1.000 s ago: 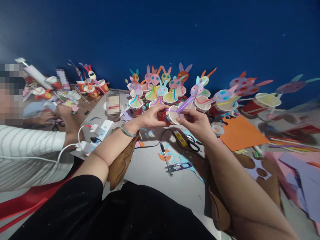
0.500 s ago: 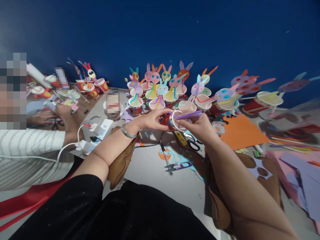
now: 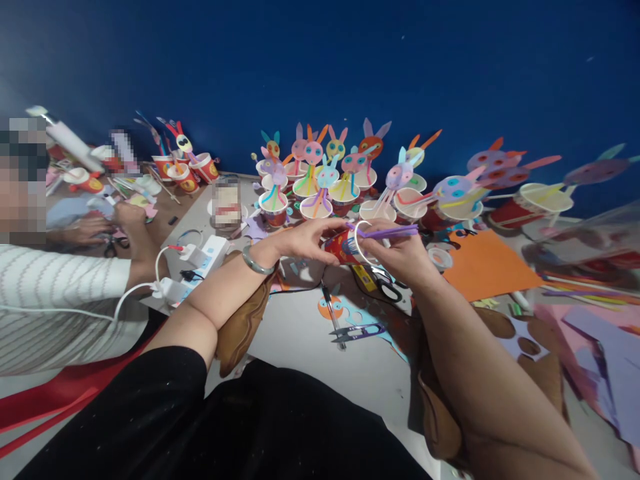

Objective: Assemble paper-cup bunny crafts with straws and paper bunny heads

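My left hand (image 3: 313, 241) curls around a red patterned paper cup (image 3: 345, 247), which is tipped on its side with its white rim toward the right. My right hand (image 3: 395, 252) grips the cup at the rim, with a finger or the thumb reaching inside. Purple strips (image 3: 395, 231), which look like pipe cleaners, stick out of the cup's mouth and lie across my right hand. Below the hands are black-handled scissors (image 3: 389, 288), a yellow box (image 3: 365, 279), purple thread snips (image 3: 359, 332) and a pen (image 3: 329, 303).
Paper cups with rabbit-faced figures (image 3: 327, 175) stand along the blue wall. An orange sheet (image 3: 493, 263) and coloured strips (image 3: 587, 293) lie at right. At left are a power strip (image 3: 213, 257) and a co-worker's hands (image 3: 93, 230) near dark-handled scissors.
The cup has shifted slightly right and more of its red side shows. My right hand and the purple strips have moved a little to the right with it.
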The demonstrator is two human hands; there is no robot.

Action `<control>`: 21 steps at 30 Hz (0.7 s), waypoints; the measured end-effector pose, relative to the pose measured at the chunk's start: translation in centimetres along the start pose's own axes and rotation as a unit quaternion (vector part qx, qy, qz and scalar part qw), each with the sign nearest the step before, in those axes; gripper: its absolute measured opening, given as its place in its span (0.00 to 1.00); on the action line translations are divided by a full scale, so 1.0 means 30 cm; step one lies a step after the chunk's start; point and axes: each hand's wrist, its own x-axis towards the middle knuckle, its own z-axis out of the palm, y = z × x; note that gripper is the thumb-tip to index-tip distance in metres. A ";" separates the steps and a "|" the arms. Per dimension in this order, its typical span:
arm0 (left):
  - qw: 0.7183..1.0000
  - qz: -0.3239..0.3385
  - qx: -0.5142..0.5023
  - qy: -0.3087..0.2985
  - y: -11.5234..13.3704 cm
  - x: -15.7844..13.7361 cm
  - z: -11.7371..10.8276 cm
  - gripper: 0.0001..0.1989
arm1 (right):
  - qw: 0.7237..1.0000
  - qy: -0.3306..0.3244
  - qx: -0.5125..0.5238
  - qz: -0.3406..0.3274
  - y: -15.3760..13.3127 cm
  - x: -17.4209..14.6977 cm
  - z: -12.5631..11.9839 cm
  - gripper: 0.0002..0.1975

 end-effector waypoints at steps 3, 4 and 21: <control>1.000 0.002 0.004 0.006 -0.013 -0.005 -0.010 0.38 | 0.999 -0.033 -0.013 -0.014 -0.011 -0.001 -0.011 0.14; 1.000 0.009 0.006 0.005 -0.013 -0.007 -0.012 0.37 | 0.999 -0.041 -0.015 -0.020 -0.016 -0.004 -0.014 0.13; 0.994 0.059 0.090 0.001 0.053 -0.023 -0.007 0.28 | 0.941 -0.077 -0.288 -0.163 -0.084 -0.051 -0.028 0.13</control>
